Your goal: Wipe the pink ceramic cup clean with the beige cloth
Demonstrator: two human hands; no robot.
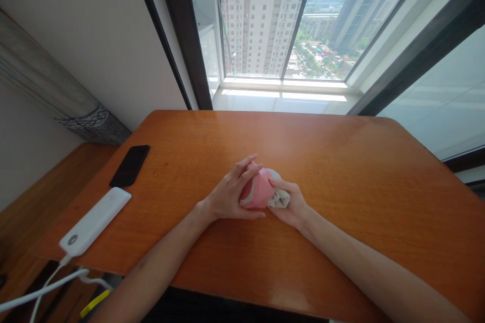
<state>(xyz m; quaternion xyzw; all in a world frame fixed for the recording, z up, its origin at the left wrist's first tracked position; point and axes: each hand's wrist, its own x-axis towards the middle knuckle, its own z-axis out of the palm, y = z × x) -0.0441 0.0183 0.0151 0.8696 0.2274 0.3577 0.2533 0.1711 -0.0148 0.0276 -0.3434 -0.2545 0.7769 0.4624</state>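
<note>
both grips are closed: the left grip point(227, 194) cups a pink faceted object point(257, 191), the right grip point(291, 206) presses crumpled pale cloth point(279, 198) against it, apparently to hold them together, with a black phone point(129, 165) at ten o'clock on the desk point(341, 171).

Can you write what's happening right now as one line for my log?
left hand: holds pink object | right hand: on crumpled pale cloth | nearby: black phone, white power bank | surface: orange wooden table

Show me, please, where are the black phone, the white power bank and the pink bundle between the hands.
Black phone point(129, 165): head view, point on the middle of its dark face.
White power bank point(94, 221): head view, point on the middle of its top face.
Pink bundle point(256, 191): head view, point on its pink part.
</note>
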